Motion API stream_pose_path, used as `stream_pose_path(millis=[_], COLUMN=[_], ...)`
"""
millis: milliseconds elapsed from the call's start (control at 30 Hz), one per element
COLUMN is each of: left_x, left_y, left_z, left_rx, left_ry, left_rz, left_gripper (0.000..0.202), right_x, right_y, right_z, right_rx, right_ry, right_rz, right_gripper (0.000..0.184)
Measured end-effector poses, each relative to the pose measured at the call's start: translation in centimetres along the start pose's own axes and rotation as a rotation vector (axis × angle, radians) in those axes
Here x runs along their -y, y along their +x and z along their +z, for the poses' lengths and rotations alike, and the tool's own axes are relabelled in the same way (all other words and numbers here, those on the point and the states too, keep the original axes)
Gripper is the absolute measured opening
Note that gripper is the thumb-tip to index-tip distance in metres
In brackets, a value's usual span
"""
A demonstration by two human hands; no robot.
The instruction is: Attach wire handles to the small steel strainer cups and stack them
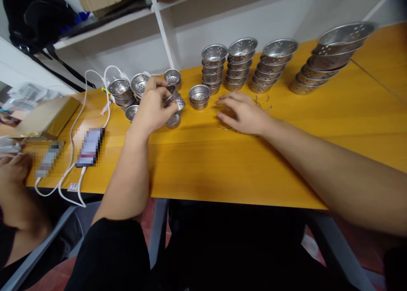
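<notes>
My left hand (154,106) is closed on a small perforated metal cup (180,102), tilted above another perforated cup (173,121) on the table. Whether the held piece is one cup or two nested ones is hard to tell. To its right stands a short stack of perforated cups (199,97). My right hand (243,113) hovers low over the table, thumb and fingers apart, with no cup in it. Thin bent wires (265,101) lie beside and partly under this hand; some are hidden by it.
Taller stacks of perforated cups (214,68) line the back, the rightmost stack (324,64) leaning. More cups (121,92) stand at left. Two phones, one a dark phone (90,147), lie with white cables (72,134) near a cardboard box (47,117). Another person's hand (14,168) rests far left.
</notes>
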State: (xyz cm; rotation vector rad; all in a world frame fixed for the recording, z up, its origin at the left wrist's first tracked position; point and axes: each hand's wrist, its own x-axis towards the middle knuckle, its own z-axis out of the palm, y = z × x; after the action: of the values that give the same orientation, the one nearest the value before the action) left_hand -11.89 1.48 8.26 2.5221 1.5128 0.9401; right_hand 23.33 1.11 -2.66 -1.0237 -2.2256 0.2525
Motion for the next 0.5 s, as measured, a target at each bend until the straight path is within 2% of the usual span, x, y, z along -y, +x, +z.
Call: stream_pose_path(millis=[100, 167, 233, 333, 400, 500], left_x=[-0.6, -1.0, -1.3, -1.1, -0.9, -0.6], left_y=[0.1, -0.1, -0.3, -0.7, -0.9, -1.0], left_z=[2.1, 4.3, 6.8, 10.2, 12.1, 14.6], left_rx=[0.014, 0.021, 0.033, 0.03, 0.015, -0.032], left_ry=[-0.133, -0.227, -0.334, -0.474, -0.542, -0.699], left_rz=[0.196, 0.294, 0.36, 0.396, 0.333, 0.216], left_gripper=[0.017, 0.018, 0.019, 0.024, 0.031, 0.06], right_x=[1.4, 2.1, 2.4, 1.9, 1.4, 1.2], right_y=[0.0, -0.1, -0.1, 0.0, 0.1, 0.2], right_z=[-0.4, -0.4, -0.2, 0.2, 0.3, 0.3], right_rx=[-0.044, -0.031, -0.034, -0.067, -0.1, -0.164], right_ry=[0.111, 0.19, 0.235, 0.256, 0.262, 0.25], right_rz=[-0.034, -0.047, -0.058, -0.102, -0.125, -0.138], right_gripper=[0.076, 0.1, 0.11, 0.097, 0.08, 0.058])
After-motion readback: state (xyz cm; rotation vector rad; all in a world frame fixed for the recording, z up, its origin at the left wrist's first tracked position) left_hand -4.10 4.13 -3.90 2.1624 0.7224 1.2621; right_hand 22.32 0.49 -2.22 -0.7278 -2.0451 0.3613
